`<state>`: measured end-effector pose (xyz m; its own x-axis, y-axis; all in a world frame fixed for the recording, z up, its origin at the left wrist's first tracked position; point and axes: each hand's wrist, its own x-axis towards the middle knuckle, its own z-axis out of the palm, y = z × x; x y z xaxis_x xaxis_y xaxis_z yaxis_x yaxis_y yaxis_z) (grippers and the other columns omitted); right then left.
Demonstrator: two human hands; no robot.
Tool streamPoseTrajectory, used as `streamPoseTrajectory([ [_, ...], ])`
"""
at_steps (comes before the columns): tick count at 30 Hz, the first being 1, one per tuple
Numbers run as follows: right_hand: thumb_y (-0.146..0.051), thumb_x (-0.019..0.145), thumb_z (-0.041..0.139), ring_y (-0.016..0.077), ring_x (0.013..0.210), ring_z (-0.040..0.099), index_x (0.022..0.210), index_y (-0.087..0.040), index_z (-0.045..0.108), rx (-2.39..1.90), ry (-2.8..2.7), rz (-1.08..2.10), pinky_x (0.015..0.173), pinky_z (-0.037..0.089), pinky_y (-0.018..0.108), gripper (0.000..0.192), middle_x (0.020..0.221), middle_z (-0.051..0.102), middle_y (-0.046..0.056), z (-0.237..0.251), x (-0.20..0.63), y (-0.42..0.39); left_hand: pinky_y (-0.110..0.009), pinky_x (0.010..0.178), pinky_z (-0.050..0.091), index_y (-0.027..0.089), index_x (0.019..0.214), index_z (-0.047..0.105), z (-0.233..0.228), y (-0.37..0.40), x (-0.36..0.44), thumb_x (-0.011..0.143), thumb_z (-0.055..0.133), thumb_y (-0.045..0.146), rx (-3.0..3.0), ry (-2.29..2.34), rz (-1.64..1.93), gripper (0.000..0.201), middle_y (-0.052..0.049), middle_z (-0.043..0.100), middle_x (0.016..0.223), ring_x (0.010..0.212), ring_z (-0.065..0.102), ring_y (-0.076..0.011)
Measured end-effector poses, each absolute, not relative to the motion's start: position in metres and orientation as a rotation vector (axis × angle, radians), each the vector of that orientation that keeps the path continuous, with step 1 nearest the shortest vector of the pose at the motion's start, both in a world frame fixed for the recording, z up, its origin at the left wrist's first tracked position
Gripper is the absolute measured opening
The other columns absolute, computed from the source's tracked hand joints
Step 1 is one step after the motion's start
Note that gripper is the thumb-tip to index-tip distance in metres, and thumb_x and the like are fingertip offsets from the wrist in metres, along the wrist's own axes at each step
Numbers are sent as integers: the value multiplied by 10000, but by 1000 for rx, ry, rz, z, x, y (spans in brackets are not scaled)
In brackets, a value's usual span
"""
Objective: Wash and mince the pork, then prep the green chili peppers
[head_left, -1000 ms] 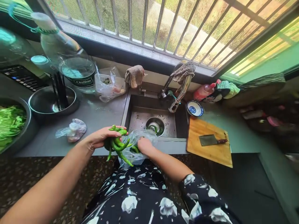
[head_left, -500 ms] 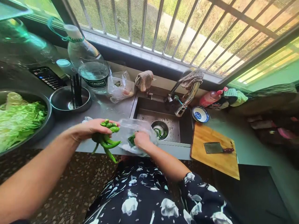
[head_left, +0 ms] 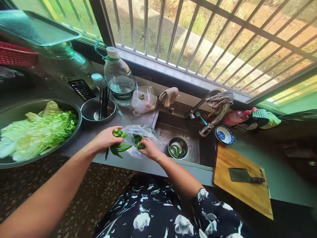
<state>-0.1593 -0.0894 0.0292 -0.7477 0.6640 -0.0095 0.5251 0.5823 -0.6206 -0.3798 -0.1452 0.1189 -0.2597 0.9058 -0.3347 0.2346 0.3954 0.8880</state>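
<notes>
A bunch of long green chili peppers [head_left: 121, 148] is gripped in my left hand [head_left: 106, 138], several tips hanging below the fingers. Close by on the right, my right hand [head_left: 150, 149] is closed on green peppers [head_left: 141, 145] at the clear plastic bag [head_left: 148, 131]. The bag lies crumpled on the counter, left of the sink; its contents are partly hidden by my right hand. Inside the sink [head_left: 195, 155], a small metal bowl [head_left: 186, 147] contains some green peppers [head_left: 175, 152].
To the left stand a large pan [head_left: 78, 120] of chopped cabbage [head_left: 47, 132], a metal bowl [head_left: 85, 114] and a water bottle [head_left: 121, 82]. A faucet [head_left: 206, 129] overhangs the sink. At right, a cleaver [head_left: 239, 175] lies on a cutting board [head_left: 230, 155] beside a blue-patterned bowl [head_left: 224, 135].
My right hand has drawn back from deeper in the bag, and green peppers now show at its fingers. The left-hand bunch is nearer to it. The whole view has shifted.
</notes>
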Motion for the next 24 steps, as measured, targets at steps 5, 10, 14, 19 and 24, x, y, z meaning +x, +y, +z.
streamPoseTrajectory([
  [5, -251, 644, 703, 174, 1005, 533, 1172, -205, 382, -884, -2067, 1229, 836, 473, 304, 620, 1106, 516, 65, 39, -155, -114, -228, 568, 473, 175, 1011, 618, 133, -166, -369, 452, 766, 263, 1032, 1577, 864, 585, -4, 647, 766, 691, 607, -194],
  [10, -303, 715, 665, 185, 1094, 502, 1140, -209, 392, -673, -1870, 1338, 926, 422, 314, 514, 1188, 484, 102, 59, -161, -129, -282, 672, 504, 151, 1023, 562, 113, -169, -353, 528, 762, 221, 647, 1130, 936, 538, -43, 653, 828, 723, 627, -187],
  [14, -366, 770, 621, 202, 1215, 405, 1215, -220, 328, -557, -1936, 1324, 1009, 338, 365, 553, 1311, 414, 121, 75, -160, -129, -298, 727, 507, 157, 1020, 561, 96, -167, -337, 575, 745, 198, 458, 885, 1020, 483, -56, 650, 893, 768, 629, -187],
  [19, -331, 824, 558, 223, 1281, 285, 1298, -221, 337, -602, -2280, 1045, 1035, 278, 410, 534, 1362, 363, 106, 93, -146, -122, -241, 613, 498, 171, 1035, 568, 91, -166, -313, 562, 733, 145, 397, 810, 1032, 502, -19, 648, 790, 646, 613, -149],
  [24, -260, 880, 456, 187, 1021, 465, 1213, -216, 522, -833, -2351, 693, 901, 401, 348, 342, 1058, 496, 82, 106, -127, -122, -230, 651, 489, 167, 980, 568, 93, -164, -292, 544, 739, 119, 421, 810, 1037, 471, -5, 641, 783, 660, 611, -132],
])
